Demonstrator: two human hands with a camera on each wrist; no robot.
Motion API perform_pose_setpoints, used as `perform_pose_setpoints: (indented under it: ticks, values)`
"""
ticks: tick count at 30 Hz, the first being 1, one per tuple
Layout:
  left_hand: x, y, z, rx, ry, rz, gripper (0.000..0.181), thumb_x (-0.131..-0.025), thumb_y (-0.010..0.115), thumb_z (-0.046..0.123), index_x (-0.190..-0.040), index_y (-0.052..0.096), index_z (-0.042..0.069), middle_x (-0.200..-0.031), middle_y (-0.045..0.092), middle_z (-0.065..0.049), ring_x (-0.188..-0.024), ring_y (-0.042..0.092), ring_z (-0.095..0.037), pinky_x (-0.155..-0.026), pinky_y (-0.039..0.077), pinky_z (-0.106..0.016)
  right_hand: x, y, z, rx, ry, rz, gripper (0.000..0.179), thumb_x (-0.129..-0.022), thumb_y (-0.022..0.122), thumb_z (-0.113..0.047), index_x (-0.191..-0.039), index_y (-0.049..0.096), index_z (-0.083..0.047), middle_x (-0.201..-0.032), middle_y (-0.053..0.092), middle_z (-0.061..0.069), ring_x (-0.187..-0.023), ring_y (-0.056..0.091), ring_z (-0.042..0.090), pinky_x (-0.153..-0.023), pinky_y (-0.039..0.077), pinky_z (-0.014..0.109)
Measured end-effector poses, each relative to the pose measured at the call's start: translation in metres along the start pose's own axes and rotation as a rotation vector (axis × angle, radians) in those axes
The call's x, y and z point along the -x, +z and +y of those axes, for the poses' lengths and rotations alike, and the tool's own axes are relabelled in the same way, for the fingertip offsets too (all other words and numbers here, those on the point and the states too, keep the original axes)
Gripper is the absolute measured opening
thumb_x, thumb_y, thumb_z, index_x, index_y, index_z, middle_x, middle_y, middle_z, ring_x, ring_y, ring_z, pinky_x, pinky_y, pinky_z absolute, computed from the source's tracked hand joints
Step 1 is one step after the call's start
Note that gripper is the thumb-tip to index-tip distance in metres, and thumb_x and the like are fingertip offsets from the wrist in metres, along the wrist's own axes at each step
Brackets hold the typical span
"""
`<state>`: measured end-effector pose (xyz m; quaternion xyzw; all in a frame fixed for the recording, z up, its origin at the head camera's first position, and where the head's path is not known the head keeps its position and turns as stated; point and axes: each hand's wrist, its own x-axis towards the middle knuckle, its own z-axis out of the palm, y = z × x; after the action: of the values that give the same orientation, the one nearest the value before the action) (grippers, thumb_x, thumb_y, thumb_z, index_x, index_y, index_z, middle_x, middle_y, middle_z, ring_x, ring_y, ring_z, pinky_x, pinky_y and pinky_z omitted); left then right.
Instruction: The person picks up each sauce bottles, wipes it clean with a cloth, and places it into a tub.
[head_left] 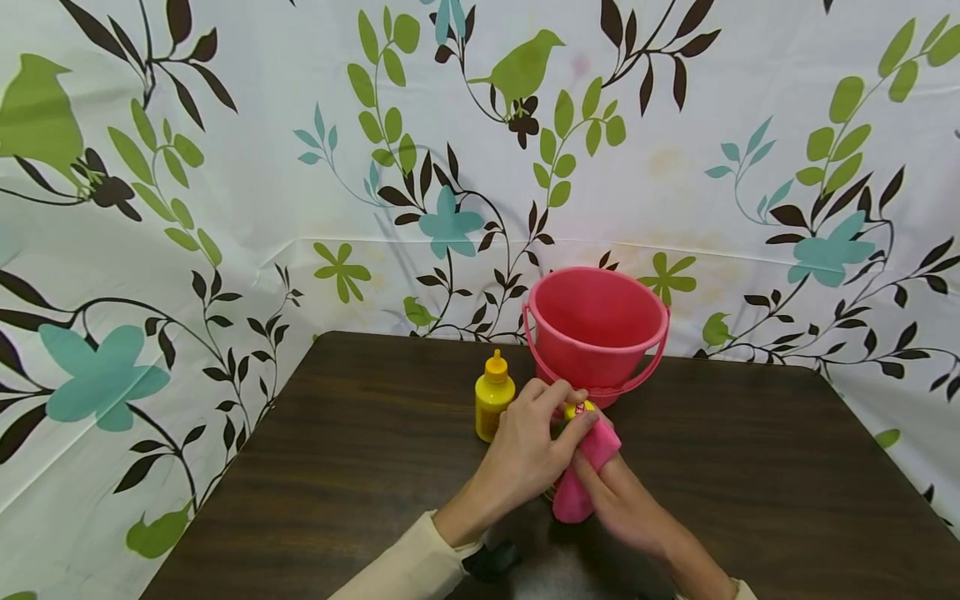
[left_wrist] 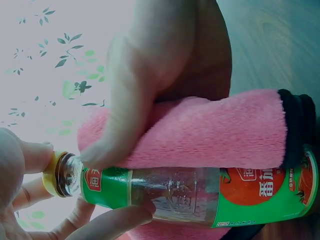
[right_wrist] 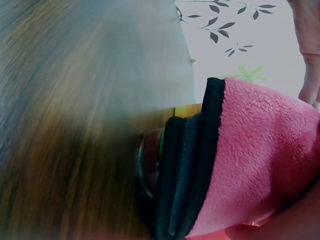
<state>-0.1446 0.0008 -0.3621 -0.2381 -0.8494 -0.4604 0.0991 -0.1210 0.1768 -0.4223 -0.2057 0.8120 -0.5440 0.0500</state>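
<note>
A clear glass bottle [left_wrist: 175,192] with green labels and a tomato picture is wrapped along one side by a folded pink cloth [head_left: 573,498] with black edging. My right hand [head_left: 626,504] grips bottle and cloth together, its thumb near the bottle's neck in the left wrist view. At the top, the thumb and fingers of my left hand [head_left: 521,437] pinch the yellow cap [left_wrist: 52,174], which sits on the neck. In the right wrist view the cloth hides most of the bottle, and only the rounded glass base shows past the black edging.
Just behind my hands stands a pink bucket [head_left: 600,312], its handle hanging at the front. A yellow squeeze bottle [head_left: 495,396] with a pointed nozzle stands upright to the left. The dark wooden table [head_left: 360,417] meets a leaf-patterned cloth backdrop [head_left: 300,192].
</note>
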Motion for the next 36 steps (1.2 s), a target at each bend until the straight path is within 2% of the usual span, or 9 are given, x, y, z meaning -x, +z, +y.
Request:
perform_pose_setpoints:
  ticks: [4,12,17,20,22,25,29,33,36]
  values:
    - [0.001,0.001,0.0,0.002,0.004,0.007,0.018,-0.101,0.072,0.033,-0.113,0.072,0.02,-0.11,0.068,0.0,-0.098,0.059,-0.013,-0.081,0.053,-0.023,0.001,-0.002,0.006,0.081,-0.013,-0.031,0.042,-0.114,0.046,-0.023,-0.152,0.045,-0.004,-0.133,0.06,0.01,-0.112,0.06,0.002,-0.098,0.049,0.017]
    - [0.001,0.0,0.0,0.005,-0.009,-0.008,0.02,-0.102,0.07,0.036,-0.113,0.072,0.02,-0.113,0.066,0.0,-0.1,0.058,-0.014,-0.082,0.055,-0.023,0.001,-0.009,0.015,0.164,0.01,-0.124,0.038,-0.11,0.057,-0.028,-0.143,0.054,-0.011,-0.126,0.066,0.001,-0.111,0.062,0.004,-0.099,0.051,0.018]
    - [0.001,0.0,0.0,0.002,-0.024,-0.009,0.02,-0.102,0.07,0.038,-0.112,0.071,0.02,-0.111,0.065,0.0,-0.098,0.057,-0.013,-0.08,0.054,-0.023,0.004,-0.011,0.025,0.268,0.116,-0.195,0.026,-0.109,0.057,-0.035,-0.118,0.066,-0.012,-0.093,0.062,-0.007,-0.082,0.055,0.0,-0.073,0.047,0.02]
    - [0.001,0.0,0.001,0.0,-0.027,-0.012,0.022,-0.102,0.07,0.039,-0.112,0.071,0.02,-0.11,0.064,0.0,-0.097,0.058,-0.013,-0.079,0.054,-0.022,0.007,-0.011,0.033,0.361,0.126,-0.233,0.026,-0.11,0.055,-0.036,-0.107,0.066,-0.013,-0.084,0.053,-0.009,-0.075,0.048,0.001,-0.068,0.041,0.023]
    - [0.001,0.0,0.001,-0.002,-0.026,-0.014,0.023,-0.102,0.069,0.04,-0.112,0.071,0.02,-0.109,0.064,0.0,-0.097,0.058,-0.013,-0.079,0.054,-0.022,0.008,-0.01,0.037,0.434,0.084,-0.233,0.025,-0.111,0.054,-0.035,-0.104,0.067,-0.014,-0.088,0.056,-0.009,-0.084,0.052,0.003,-0.074,0.046,0.027]
    - [0.001,0.0,0.001,-0.001,-0.027,-0.019,0.023,-0.102,0.069,0.04,-0.113,0.07,0.02,-0.109,0.063,-0.001,-0.098,0.059,-0.015,-0.08,0.054,-0.023,0.009,-0.009,0.038,0.519,0.026,-0.185,0.025,-0.108,0.061,-0.028,-0.126,0.065,-0.012,-0.121,0.062,-0.001,-0.117,0.056,0.013,-0.099,0.052,0.039]
    - [0.001,-0.001,0.0,-0.004,-0.031,-0.026,0.024,-0.102,0.068,0.041,-0.114,0.069,0.02,-0.11,0.063,-0.001,-0.099,0.06,-0.016,-0.081,0.054,-0.024,0.008,-0.009,0.034,0.654,0.05,-0.16,0.061,-0.099,0.071,-0.018,-0.152,0.048,0.003,-0.162,0.044,0.024,-0.152,0.04,0.041,-0.121,0.039,0.062]
    - [0.001,-0.001,0.0,-0.013,-0.025,-0.028,0.023,-0.103,0.068,0.039,-0.114,0.068,0.019,-0.11,0.062,-0.001,-0.099,0.06,-0.017,-0.081,0.054,-0.023,0.007,-0.009,0.029,0.783,0.125,-0.22,0.069,-0.1,0.07,-0.019,-0.156,0.041,0.01,-0.169,0.031,0.031,-0.161,0.023,0.051,-0.126,0.028,0.067]
    - [0.001,-0.001,0.0,-0.017,-0.02,-0.029,0.022,-0.103,0.067,0.038,-0.113,0.067,0.019,-0.11,0.062,-0.001,-0.098,0.06,-0.017,-0.08,0.053,-0.023,0.005,-0.01,0.03,0.792,0.14,-0.245,0.068,-0.1,0.069,-0.021,-0.155,0.043,0.01,-0.169,0.031,0.031,-0.161,0.02,0.051,-0.127,0.027,0.067]
